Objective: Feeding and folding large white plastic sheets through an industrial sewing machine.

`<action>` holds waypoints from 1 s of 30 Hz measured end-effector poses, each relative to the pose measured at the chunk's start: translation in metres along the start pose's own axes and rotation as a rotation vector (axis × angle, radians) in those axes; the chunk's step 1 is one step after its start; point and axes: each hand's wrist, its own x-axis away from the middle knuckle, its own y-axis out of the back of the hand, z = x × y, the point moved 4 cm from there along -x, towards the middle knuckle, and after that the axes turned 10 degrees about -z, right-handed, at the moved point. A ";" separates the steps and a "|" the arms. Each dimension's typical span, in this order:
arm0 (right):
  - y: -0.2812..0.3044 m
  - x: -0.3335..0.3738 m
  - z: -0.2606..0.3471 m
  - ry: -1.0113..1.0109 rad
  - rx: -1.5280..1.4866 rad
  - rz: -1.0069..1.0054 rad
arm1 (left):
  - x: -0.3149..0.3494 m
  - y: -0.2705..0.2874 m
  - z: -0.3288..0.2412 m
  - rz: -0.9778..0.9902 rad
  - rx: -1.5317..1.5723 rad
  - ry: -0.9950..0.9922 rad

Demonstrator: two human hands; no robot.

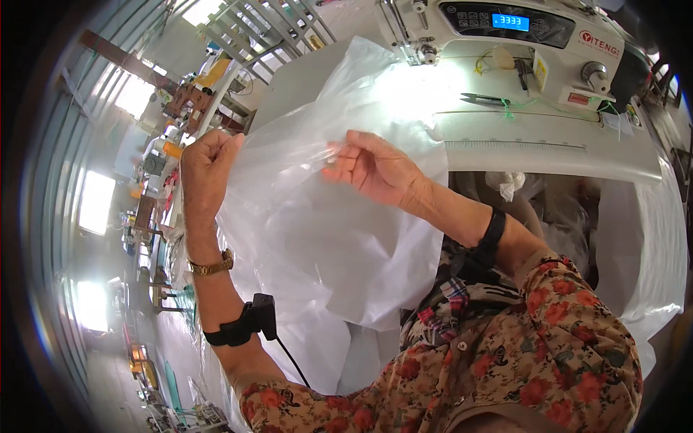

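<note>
A large sheet of clear plastic film [289,238] hangs from the sewing table across my lap, its far end lying near the machine's needle area. My left hand [209,173] is closed in a pinch on the sheet's left edge, out past the table's left side. Over the front of the table, my right hand [382,172] has its palm turned up and its fingers curled at the film. Its fingertips show blurred through the plastic. The sewing machine [505,32] stands beyond my right hand, its lamp shining brightly on the film's far edge.
Dark thread snips [482,99] and green thread [509,110] lie on the sewing table [548,148]. White crumpled material [505,184] and more plastic are below its front edge. More white sheeting [650,245] hangs at the right. Metal railings [267,32] stand behind, with cluttered benches leftward.
</note>
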 end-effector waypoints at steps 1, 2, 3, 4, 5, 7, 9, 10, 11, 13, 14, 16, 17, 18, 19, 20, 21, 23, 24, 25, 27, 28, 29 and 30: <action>0.007 -0.005 0.001 -0.019 -0.018 0.046 | 0.000 0.001 -0.004 -0.022 0.000 0.004; 0.013 -0.009 -0.001 -0.044 -0.034 0.093 | 0.001 0.003 -0.005 -0.026 -0.002 0.009; 0.020 -0.013 -0.004 -0.050 -0.033 0.095 | 0.001 0.006 -0.005 -0.048 -0.017 0.023; 0.021 -0.015 -0.007 -0.059 -0.017 0.134 | 0.002 0.010 -0.004 -0.072 -0.031 0.036; 0.022 -0.017 -0.010 -0.067 -0.002 0.173 | 0.001 0.010 -0.001 -0.078 -0.033 0.039; 0.030 -0.021 -0.010 -0.057 0.039 0.116 | -0.001 0.008 -0.001 -0.095 0.031 -0.074; 0.036 -0.026 -0.014 -0.041 0.079 0.058 | 0.000 0.011 -0.001 -0.093 0.022 -0.060; 0.046 -0.030 -0.017 0.033 0.058 -0.183 | -0.001 0.012 -0.003 -0.087 0.015 -0.048; 0.056 -0.032 -0.018 0.108 0.034 -0.424 | -0.002 0.012 -0.005 -0.089 0.018 -0.051; 0.061 -0.035 -0.022 0.110 0.032 -0.517 | -0.003 0.012 -0.008 -0.105 0.000 -0.036; 0.064 -0.037 -0.024 0.108 0.027 -0.612 | -0.006 0.012 -0.011 -0.108 0.002 -0.038; 0.065 -0.054 -0.017 0.235 0.006 -0.511 | -0.013 0.010 -0.019 -0.093 -0.033 -0.058; 0.059 -0.062 -0.010 0.353 -0.018 -0.403 | -0.016 0.012 -0.021 -0.095 -0.036 -0.059; 0.058 -0.066 -0.004 0.353 -0.020 -0.399 | -0.018 0.014 -0.025 -0.089 -0.054 -0.108; 0.058 -0.069 0.003 0.284 -0.052 -0.459 | -0.021 0.014 -0.027 -0.084 -0.071 -0.155; 0.058 -0.069 0.008 0.215 -0.085 -0.520 | -0.025 0.014 -0.028 -0.086 -0.072 -0.157; 0.066 -0.071 0.009 0.217 -0.084 -0.517 | -0.029 0.014 -0.029 -0.113 -0.219 -0.201; 0.036 -0.063 -0.006 -0.203 -0.034 0.234 | -0.039 0.012 -0.022 -0.137 -0.359 -0.239; 0.027 -0.046 -0.020 -0.131 0.045 0.068 | -0.041 0.011 -0.012 -0.167 -0.473 -0.300; 0.008 -0.023 -0.036 -0.151 0.108 0.065 | -0.042 0.012 -0.004 -0.198 -0.589 -0.364; 0.002 0.007 -0.052 -0.211 0.208 0.175 | -0.053 0.004 -0.003 -0.216 -0.601 -0.369; -0.003 0.017 -0.060 -0.281 0.235 0.298 | -0.055 0.005 0.002 -0.232 -0.635 -0.358; -0.003 0.025 -0.062 -0.284 0.235 0.298 | -0.058 0.006 0.008 -0.232 -0.636 -0.356; -0.003 0.034 -0.065 -0.312 0.421 0.308 | -0.062 0.006 0.012 -0.241 -0.627 -0.409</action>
